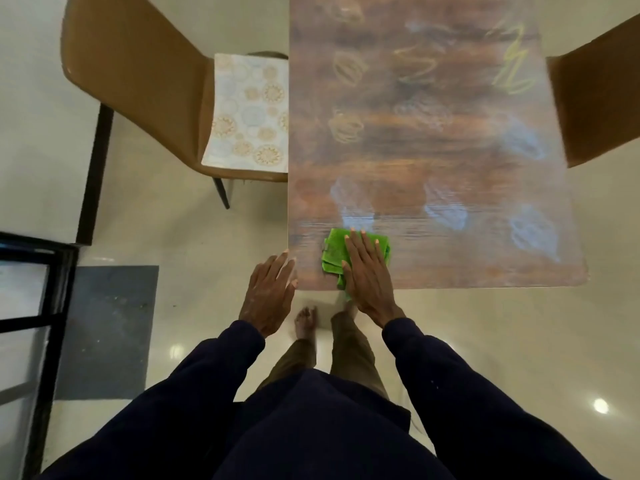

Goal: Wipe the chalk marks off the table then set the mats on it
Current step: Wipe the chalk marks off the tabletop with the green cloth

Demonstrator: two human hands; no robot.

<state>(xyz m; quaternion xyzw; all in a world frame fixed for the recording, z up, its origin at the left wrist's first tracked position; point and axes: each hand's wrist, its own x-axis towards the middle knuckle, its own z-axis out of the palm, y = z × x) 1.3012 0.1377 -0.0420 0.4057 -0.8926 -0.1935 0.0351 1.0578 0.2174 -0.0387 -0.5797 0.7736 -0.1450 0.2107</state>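
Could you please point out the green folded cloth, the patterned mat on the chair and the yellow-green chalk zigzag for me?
Green folded cloth [334, 253]: head view, its uncovered left part.
Pale circle-patterned mat [247, 112]: head view, its middle.
Yellow-green chalk zigzag [513, 58]: head view, a middle stroke.

- No writing, label, brand, number or sign could be read anywhere in the view.
- The chalk marks [446, 211] on the table [415, 268] were loops and scribbles in blue, yellow and orange; none formed a letter or a digit.
- The mat [249, 109] lying on the chair [138, 81] carried only round ornamental patterns, with no wording.
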